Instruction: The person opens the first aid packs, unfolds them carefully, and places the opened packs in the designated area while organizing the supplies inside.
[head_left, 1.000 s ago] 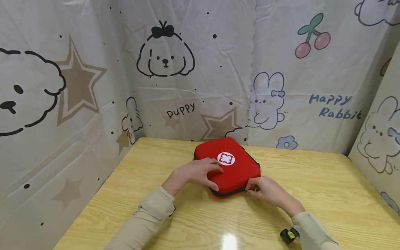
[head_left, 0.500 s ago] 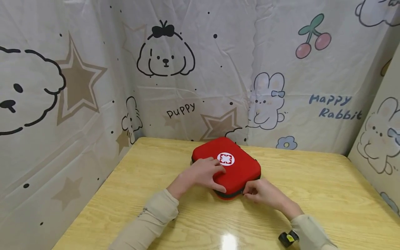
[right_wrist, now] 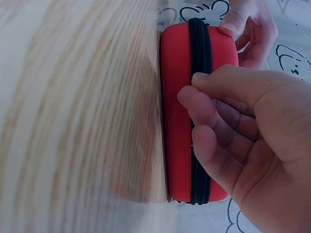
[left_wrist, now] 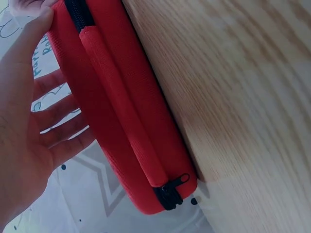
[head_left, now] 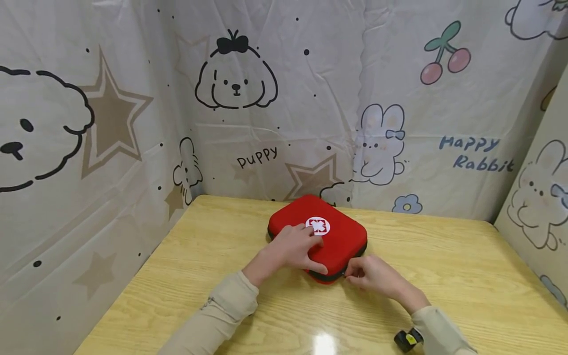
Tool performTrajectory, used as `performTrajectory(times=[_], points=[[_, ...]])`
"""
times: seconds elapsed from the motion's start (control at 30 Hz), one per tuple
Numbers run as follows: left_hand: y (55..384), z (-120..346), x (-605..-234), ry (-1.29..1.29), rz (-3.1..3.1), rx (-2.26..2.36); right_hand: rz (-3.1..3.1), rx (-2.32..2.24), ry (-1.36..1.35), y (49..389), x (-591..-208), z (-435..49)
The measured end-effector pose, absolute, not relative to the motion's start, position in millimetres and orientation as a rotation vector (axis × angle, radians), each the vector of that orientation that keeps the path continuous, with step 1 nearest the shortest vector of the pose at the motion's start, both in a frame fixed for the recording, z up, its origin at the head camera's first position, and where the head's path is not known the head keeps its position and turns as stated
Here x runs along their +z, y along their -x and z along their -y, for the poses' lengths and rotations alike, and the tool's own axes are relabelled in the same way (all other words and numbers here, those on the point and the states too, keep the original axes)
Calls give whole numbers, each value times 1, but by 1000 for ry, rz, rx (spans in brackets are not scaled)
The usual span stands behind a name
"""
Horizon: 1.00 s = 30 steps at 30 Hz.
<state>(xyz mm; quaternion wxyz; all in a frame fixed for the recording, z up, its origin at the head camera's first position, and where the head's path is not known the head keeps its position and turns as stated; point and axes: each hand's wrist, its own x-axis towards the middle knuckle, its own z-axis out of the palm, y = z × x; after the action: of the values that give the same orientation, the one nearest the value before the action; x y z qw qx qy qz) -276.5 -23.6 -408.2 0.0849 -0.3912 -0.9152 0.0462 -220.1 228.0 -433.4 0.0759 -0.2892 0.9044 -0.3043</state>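
On the surface [head_left: 466,261], the red first-aid case [head_left: 341,236] has swivelled counterclockwise, probably handier for zip work: left grip [head_left: 295,246] loosely spread, right grip [head_left: 370,276] pinching at the zipper [right_wrist: 200,48].

beige sleeves [head_left: 222,310]; black device [head_left: 402,340], yellow patch [head_left: 411,340], right wrist.

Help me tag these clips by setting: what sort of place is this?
Probably a makeshift indoor booth or screened-off corner: cartoon-printed sheeting closes in three sides of a wood-grain table, and a red case rests on it.
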Motion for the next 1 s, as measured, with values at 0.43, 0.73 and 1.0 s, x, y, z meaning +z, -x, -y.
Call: performTrajectory(times=[0.43,0.73,1.0], points=[[275,19,-406,1105,2764,161,-2719,-919,882,220,-433,-227],[271,13,-407,1057,2793,171,-2696,-946,886,219,-435,-228],[268,8,-408,1021,2750,178,-2681,-974,882,216,-437,-229]])
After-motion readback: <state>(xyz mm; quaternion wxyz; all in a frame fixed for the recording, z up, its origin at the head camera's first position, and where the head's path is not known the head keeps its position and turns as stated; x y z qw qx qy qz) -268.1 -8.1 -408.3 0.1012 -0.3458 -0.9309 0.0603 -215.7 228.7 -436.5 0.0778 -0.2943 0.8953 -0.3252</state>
